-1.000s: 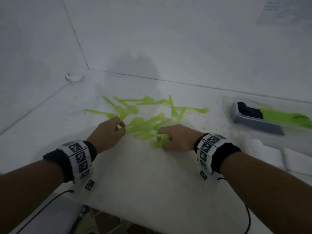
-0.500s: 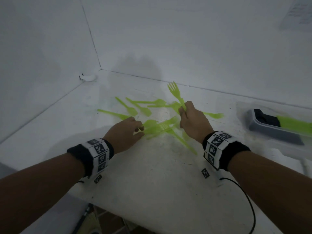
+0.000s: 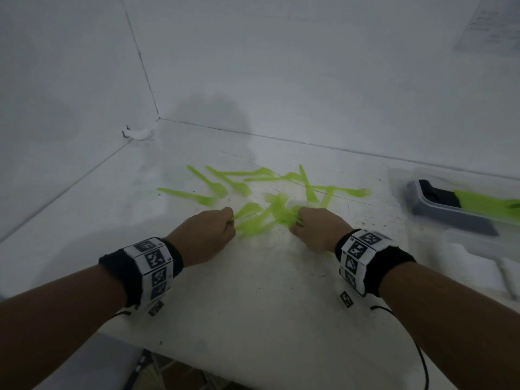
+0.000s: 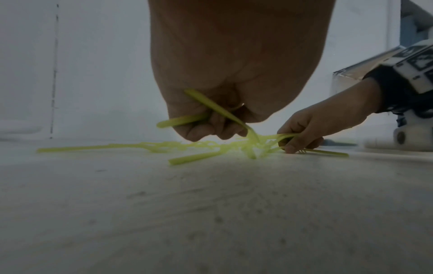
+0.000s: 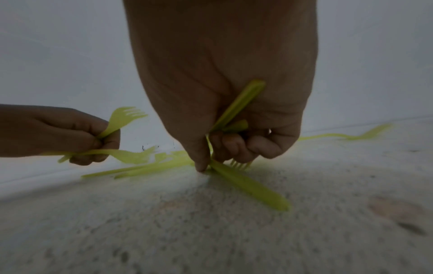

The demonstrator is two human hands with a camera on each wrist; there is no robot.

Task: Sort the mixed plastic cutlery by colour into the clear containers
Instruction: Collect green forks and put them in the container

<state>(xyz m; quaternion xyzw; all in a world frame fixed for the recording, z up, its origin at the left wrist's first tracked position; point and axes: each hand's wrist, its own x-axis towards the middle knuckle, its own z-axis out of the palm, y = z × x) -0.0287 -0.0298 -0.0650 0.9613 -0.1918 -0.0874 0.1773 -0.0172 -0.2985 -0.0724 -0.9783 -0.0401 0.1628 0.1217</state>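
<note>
Green forks (image 3: 261,218) on the table (image 3: 253,291) are gripped by both hands: left hand (image 3: 205,235) at nine o'clock, right hand (image 3: 318,229) at three o'clock.

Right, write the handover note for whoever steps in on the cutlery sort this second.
Left hand: grips a couple of green forks by their handles, low over the table.
Right hand: grips several green pieces, fingertips down in the pile.
Done: some green cutlery already lies in the clear container at the right.
Left: the loose green pieces on the table, plus what both hands hold, go into that container.
</note>
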